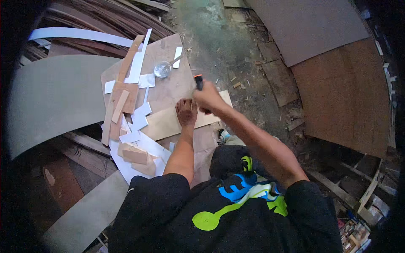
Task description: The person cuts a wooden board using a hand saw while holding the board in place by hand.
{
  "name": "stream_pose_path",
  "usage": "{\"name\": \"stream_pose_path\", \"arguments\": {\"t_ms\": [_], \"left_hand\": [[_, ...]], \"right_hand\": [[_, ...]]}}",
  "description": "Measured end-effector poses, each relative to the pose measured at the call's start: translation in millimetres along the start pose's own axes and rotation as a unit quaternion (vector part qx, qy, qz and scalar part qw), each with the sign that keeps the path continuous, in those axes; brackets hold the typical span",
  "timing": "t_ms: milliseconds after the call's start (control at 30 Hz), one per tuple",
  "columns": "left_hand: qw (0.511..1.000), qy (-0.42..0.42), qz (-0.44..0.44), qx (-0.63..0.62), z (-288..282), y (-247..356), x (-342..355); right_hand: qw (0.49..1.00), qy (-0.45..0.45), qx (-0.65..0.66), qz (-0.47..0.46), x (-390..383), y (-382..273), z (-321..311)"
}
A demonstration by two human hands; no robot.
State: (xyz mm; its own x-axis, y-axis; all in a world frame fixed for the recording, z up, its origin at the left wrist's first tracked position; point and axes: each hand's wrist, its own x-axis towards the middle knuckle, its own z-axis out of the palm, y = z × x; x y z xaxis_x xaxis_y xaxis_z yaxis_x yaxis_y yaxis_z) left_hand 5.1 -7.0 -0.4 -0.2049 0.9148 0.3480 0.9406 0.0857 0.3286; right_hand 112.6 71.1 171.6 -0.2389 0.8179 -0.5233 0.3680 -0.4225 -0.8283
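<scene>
A pale wooden board [160, 123] lies slantwise across a larger brown sheet [168, 95]. My left hand [186, 111] presses on it, fingers bent over its far edge. Just to the right, my right hand [207, 97] is closed around a black-handled tool [198, 81] with an orange end sticking out above the fist. A bit of red shows under that fist; the tool's working end is hidden, so its kind is unclear. Farther up the sheet sits a round metal container [162, 69] with a stick-like handle leaning out of it.
White cut pieces [141, 109] and brown wooden strips [122, 67] clutter the sheet's left side. Small wood blocks [137, 157] are heaped nearer me. Large panels [341, 92] stand at the right. A grey curved panel [63, 97] lies at the left. Scraps litter the floor [236, 63].
</scene>
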Motion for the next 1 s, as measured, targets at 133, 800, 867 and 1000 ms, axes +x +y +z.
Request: {"name": "stream_pose_path", "arguments": {"t_ms": [133,800,867,1000], "left_hand": [[1.0,0.021,-0.023,-0.003,-4.0,-15.5,-6.3],[1.0,-0.012,-0.004,0.018,-10.0,-0.5,3.6],[0.999,0.006,-0.039,-0.012,-3.8,-9.1,-2.1],[0.998,-0.012,-0.058,-0.004,0.8,-10.3,-1.8]], "right_hand": [[0.995,-0.056,0.08,-0.016,-51.6,-28.0,-2.4],[0.987,0.035,0.037,-0.152,37.1,19.4,19.5],[0.987,-0.08,0.133,0.05,49.9,-8.7,3.3],[0.958,-0.12,0.245,0.085,66.3,-33.2,-6.9]]}}
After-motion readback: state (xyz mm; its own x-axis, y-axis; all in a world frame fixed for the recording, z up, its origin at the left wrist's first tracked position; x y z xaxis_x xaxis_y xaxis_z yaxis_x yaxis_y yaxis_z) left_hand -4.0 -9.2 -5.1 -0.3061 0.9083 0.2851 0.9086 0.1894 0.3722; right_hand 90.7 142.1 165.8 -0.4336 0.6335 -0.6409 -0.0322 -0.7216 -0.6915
